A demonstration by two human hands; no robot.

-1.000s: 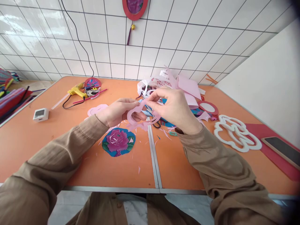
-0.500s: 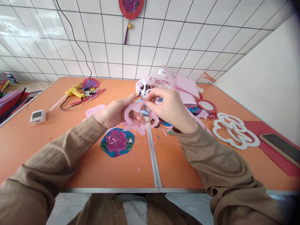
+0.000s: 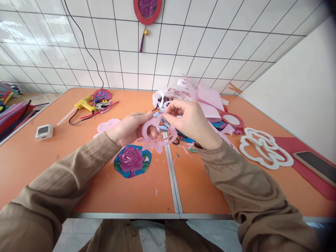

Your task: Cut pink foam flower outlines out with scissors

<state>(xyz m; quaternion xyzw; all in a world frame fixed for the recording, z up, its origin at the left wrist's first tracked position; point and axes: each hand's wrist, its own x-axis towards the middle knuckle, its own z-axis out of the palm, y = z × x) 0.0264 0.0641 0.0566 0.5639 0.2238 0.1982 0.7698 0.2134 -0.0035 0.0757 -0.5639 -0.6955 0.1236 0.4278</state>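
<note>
A pink foam cut-out frame (image 3: 157,134) with a scalloped edge is held above the middle of the orange table (image 3: 47,161). My left hand (image 3: 130,127) grips its left side, a finger showing through the opening. My right hand (image 3: 190,120) pinches its upper right edge between thumb and forefinger. Below my left hand a round flower picture (image 3: 132,160), purple rose on blue, lies flat on the table. Small pink scraps are scattered around it.
A heap of pink sheets and a plastic bag (image 3: 194,98) lies behind my hands. White scalloped frames (image 3: 265,148) and a phone (image 3: 316,162) on red sheet sit at right. A yellow glue gun (image 3: 84,103), keys and a white box (image 3: 44,131) are at left.
The pink frame has been turned slightly in my hands and now sits a little lower. Both hands keep their hold. The view shifted slightly.
</note>
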